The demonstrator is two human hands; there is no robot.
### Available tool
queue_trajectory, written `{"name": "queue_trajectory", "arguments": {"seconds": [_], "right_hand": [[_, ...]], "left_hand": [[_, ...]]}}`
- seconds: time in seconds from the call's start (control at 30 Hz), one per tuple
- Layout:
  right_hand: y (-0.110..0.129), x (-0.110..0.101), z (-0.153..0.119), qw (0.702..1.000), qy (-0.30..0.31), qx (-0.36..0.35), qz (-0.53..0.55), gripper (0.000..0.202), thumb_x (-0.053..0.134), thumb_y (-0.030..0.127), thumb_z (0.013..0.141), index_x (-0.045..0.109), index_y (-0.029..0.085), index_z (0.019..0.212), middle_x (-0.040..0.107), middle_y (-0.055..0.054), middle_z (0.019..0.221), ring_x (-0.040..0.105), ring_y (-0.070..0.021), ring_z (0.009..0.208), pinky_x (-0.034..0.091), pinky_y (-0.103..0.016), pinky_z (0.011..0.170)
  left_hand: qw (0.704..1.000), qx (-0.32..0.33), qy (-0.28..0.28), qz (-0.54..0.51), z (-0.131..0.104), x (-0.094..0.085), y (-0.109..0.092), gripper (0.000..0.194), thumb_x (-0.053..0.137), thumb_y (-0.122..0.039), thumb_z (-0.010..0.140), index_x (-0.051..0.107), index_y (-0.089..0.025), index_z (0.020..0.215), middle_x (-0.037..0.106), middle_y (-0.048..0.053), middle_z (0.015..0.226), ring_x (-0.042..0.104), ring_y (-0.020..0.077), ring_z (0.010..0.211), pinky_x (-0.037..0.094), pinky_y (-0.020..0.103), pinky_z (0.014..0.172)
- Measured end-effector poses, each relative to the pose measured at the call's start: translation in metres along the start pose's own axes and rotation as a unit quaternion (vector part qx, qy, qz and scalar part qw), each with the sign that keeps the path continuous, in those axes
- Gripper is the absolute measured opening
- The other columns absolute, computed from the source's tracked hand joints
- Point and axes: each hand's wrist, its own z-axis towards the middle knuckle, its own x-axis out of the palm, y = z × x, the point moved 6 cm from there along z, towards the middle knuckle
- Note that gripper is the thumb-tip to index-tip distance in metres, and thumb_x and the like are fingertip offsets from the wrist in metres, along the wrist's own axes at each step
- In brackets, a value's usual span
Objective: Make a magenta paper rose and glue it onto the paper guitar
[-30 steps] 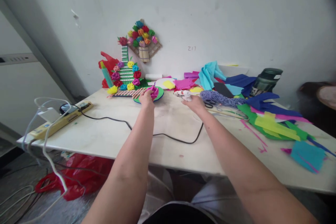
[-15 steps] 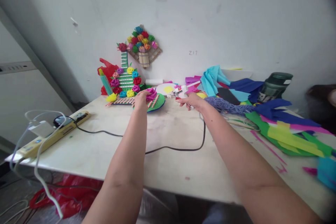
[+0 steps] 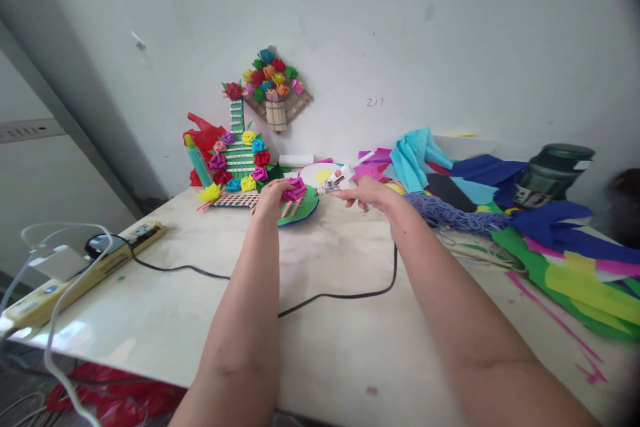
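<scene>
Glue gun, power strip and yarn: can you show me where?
Glue gun (image 3: 343,178): head view, on its white body.
Power strip (image 3: 95,277): head view, on its yellow casing.
Yarn (image 3: 455,213): head view, on its purple strands.

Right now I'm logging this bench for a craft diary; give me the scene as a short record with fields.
left grip: holding a pink paper flower at the green base
right grip: holding a white glue gun, nozzle toward the flower
table, left: power strip
table, right: blue yarn, dark bottle
wall: flower basket
flower-base contact: cannot tell
</scene>
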Motion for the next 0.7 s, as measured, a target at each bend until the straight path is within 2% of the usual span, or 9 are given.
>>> {"name": "queue_trajectory", "arguments": {"seconds": [0.13, 0.33, 0.7], "right_hand": [[-0.007, 0.003, 0.004, 1.0, 0.009, 0.001, -0.001, 0.028, 0.072, 0.039, 0.074, 0.061, 0.013, 0.073, 0.065, -0.005, 0.065, 0.039, -0.0041, 0.038, 0.033, -0.021, 0.037], [-0.013, 0.006, 0.006, 1.0, 0.022, 0.007, 0.0, 0.031, 0.072, 0.043, 0.073, 0.062, 0.014, 0.073, 0.065, -0.004, 0.064, 0.042, -0.0053, 0.039, 0.036, -0.022, 0.039], [-0.006, 0.028, 0.003, 0.996, 0.082, -0.001, 0.016, 0.03, 0.073, 0.041, 0.072, 0.058, 0.016, 0.076, 0.059, 0.0, 0.059, 0.043, -0.0056, 0.04, 0.034, -0.02, 0.037]], "left_hand": [[1.0, -0.006, 0.013, 0.005, -0.003, 0.001, 0.0, 0.02, 0.062, -0.007, 0.052, 0.063, -0.01, 0.072, 0.064, 0.005, 0.064, 0.058, 0.0107, 0.055, 0.044, 0.02, 0.051], [1.0, -0.019, 0.001, 0.018, -0.004, -0.005, 0.001, 0.017, 0.059, -0.005, 0.054, 0.064, -0.009, 0.07, 0.063, 0.005, 0.059, 0.056, 0.0106, 0.051, 0.043, 0.019, 0.048], [0.992, -0.063, 0.065, 0.092, -0.012, -0.014, -0.002, 0.008, 0.06, -0.006, 0.054, 0.063, -0.009, 0.06, 0.058, 0.005, 0.052, 0.049, 0.0107, 0.043, 0.036, 0.022, 0.038]]}}
